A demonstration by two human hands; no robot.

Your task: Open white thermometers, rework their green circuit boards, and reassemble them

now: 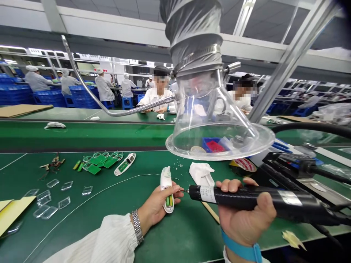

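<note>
My left hand [159,204] is closed round a white handheld thermometer-like device [166,179]. Its battery bay is uncovered, and green and yellow batteries [169,201] show inside. In my right hand [244,215] lies a black electric screwdriver [233,196], gripped around its body. The bit points left and ends close to my left fingertips; whether it touches anything I cannot make out. Beyond the device, several tiny screws [178,164] are scattered beside a crumpled white cloth [202,173]. An opened device half with a green board [125,164] rests farther left.
A clear extraction hood [219,142] hangs above my right hand. Green circuit boards [100,160], clear plastic windows [45,199] and small wired parts [53,163] lie at left. A green conveyor [115,135] runs across behind; co-workers sit beyond it. Tape [244,165] stands at right.
</note>
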